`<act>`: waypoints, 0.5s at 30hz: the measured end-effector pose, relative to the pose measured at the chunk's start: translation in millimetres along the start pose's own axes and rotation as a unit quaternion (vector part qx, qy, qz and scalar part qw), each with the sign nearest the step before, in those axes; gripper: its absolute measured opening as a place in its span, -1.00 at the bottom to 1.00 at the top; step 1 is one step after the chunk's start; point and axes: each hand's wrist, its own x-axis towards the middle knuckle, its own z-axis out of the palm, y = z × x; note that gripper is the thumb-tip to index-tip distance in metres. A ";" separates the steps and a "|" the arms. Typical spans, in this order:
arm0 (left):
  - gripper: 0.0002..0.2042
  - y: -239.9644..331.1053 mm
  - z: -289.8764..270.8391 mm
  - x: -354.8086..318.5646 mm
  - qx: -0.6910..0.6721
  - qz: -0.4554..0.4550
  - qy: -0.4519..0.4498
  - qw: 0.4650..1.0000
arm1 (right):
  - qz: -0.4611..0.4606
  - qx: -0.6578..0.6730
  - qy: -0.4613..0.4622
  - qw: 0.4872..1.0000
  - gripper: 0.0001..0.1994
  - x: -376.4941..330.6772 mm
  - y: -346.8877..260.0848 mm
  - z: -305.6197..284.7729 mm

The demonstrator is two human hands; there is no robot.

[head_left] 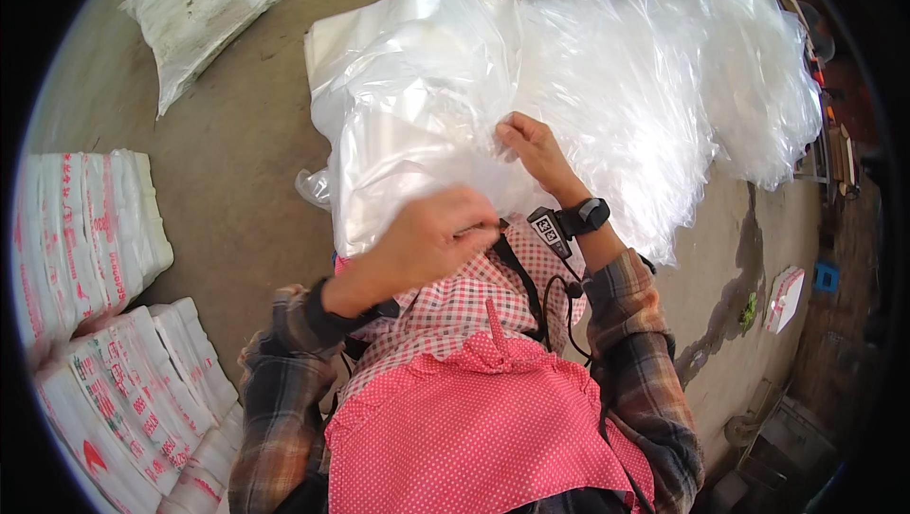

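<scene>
Clear plastic bags (408,69) lie in a thick, glossy stack in front of me. My right hand (538,152) is over the middle of the stack, its thumb and fingers pinched together on the thin edge of a plastic bag. Lower and to the left, my left hand (438,237) is smeared by motion. Its fingers are curled in toward the thumb, in front of my checkered apron; whatever they may hold is too blurred to see. A black strap with a small device (552,230) sits on my right wrist.
More loose clear plastic (626,88) spreads out to the right. White packed bundles with red print (85,239) are stacked at the left. A white sack (199,12) lies on the concrete floor at the far left. A blue stool-like object (826,277) stands at the right.
</scene>
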 end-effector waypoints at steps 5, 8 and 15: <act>-0.90 -11.3 -68.4 71.7 -0.017 0.086 0.267 0.960 | -0.041 0.042 0.002 0.998 -0.78 -14.8 -8.1 -2.8; -0.47 -44.7 -83.0 96.3 0.165 -0.207 0.063 0.962 | -0.057 0.034 0.032 0.997 -0.77 -16.9 -12.0 3.6; -0.36 -84.9 -9.6 46.0 -0.149 -0.299 -0.024 0.942 | -0.083 -0.056 0.123 0.987 -0.81 -22.1 -10.2 14.4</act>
